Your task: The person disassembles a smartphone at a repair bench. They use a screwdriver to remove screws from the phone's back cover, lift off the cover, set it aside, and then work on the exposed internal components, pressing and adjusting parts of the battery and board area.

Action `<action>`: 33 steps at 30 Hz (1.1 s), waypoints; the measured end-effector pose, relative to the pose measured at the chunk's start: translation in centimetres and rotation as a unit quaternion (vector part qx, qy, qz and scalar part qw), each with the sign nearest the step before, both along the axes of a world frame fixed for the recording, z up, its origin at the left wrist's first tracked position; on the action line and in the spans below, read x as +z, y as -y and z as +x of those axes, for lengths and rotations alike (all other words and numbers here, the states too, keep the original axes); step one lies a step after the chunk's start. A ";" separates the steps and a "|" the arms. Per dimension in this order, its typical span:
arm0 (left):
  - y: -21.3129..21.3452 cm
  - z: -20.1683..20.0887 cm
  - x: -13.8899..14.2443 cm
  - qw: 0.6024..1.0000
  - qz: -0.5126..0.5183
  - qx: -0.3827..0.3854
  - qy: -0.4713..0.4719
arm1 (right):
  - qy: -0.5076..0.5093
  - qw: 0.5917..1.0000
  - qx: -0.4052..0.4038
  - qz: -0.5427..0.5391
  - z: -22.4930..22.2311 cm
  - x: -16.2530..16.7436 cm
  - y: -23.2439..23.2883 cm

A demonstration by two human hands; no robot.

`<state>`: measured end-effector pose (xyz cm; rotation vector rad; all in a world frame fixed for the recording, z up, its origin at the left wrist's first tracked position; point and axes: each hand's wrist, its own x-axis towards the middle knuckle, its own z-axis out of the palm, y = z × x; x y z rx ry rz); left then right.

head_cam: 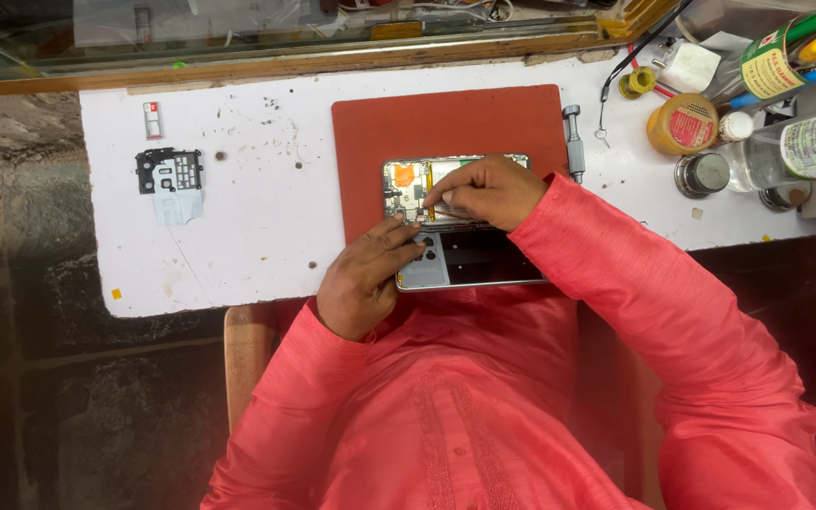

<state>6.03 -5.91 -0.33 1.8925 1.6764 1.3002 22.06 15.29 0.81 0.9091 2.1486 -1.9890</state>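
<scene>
On the red mat (pixel 446 118) at the counter's (pixel 238 236) front edge lies an opened phone (pixel 460 255). Right hand (pixel 488 189) fingers pinch together on its upper board; left hand (pixel 365 279) fingers, loosely spread, press its lower left corner.

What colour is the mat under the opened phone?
The mat is a red-orange, plain with no pattern, clearest in the head view.
</scene>
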 end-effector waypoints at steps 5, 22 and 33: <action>0.1 0.1 0.1 1.000 -0.003 0.006 0.001 | -0.019 0.993 0.016 0.113 0.0 0.8 0.8; 0.1 0.1 -0.1 1.000 -0.001 0.008 -0.005 | 0.021 0.981 0.050 0.185 -0.3 1.8 1.0; 0.1 0.0 0.0 1.000 -0.012 0.003 -0.005 | -0.003 0.973 0.089 0.213 0.0 2.1 0.8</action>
